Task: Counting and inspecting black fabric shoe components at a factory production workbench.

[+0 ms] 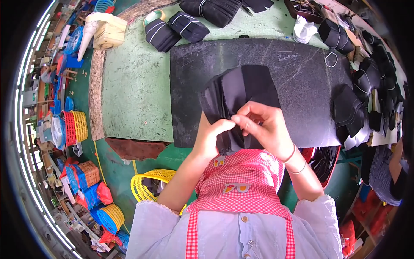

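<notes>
A fanned stack of black, flat, leather-like pieces (258, 84) is held up in front of my apron, over the near edge of a dark board. My left hand (209, 136) is closed round the stack's left side, its thumb lying across the near edge. My right hand (267, 125) is closed in a pinch, thumb and forefinger meeting right by my left thumb tip. What sits in that pinch is too small to make out. The other right fingers curl against the stack's near edge.
The black board (302, 95) lies on a green worktable (133, 95). Banded black bundles (188, 26) and a tape roll (154, 17) lie along the back. A white rubber band (331, 60) rests on the board. More black pieces (348, 110) are piled right. A yellow basket (140, 186) stands below.
</notes>
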`<state>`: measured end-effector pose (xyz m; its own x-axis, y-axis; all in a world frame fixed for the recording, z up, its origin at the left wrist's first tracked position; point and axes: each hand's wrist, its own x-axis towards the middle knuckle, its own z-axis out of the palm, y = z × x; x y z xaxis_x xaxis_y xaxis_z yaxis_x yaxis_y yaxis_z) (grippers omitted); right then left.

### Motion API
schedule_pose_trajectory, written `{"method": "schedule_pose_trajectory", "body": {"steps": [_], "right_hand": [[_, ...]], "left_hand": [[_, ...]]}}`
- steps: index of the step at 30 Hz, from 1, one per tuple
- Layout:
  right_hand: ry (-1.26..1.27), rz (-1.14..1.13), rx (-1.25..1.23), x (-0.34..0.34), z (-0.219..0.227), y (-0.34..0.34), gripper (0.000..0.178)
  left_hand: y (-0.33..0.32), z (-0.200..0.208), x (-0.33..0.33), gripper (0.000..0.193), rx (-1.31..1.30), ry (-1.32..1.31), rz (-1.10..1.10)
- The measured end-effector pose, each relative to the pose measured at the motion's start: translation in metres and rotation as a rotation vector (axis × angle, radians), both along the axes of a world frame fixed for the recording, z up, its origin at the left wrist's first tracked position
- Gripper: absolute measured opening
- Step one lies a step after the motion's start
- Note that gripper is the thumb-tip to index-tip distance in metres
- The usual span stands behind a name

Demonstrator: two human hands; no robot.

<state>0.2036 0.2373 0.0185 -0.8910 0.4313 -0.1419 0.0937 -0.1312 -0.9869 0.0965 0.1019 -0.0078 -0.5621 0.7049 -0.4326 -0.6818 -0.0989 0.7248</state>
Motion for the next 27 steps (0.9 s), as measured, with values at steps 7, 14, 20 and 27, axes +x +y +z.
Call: {"method": "schedule_pose_trajectory", "body": {"steps": [7,14,20,27], "right_hand": [[-0.148,-0.158,0.225,0.0,-0.012,0.037,0.014],[-0.348,-0.234,0.663,0.016,-0.036,0.073,0.015],[-0.159,-0.204,0.518,0.011,-0.008,0.027,0.024],[0.068,-0.054,-0.129,0.006,-0.014,0.003,0.015]], "left_hand": [[-0.035,-0.004,-0.042,0.032,-0.207,-0.043,0.134],[-0.047,0.022,-0.068,0.064,0.145,-0.098,0.179],[-0.008,0.017,-0.024,0.062,0.207,-0.097,-0.074],[-0.012,0.001,-0.016,0.032,-0.068,-0.092,0.019]]}}
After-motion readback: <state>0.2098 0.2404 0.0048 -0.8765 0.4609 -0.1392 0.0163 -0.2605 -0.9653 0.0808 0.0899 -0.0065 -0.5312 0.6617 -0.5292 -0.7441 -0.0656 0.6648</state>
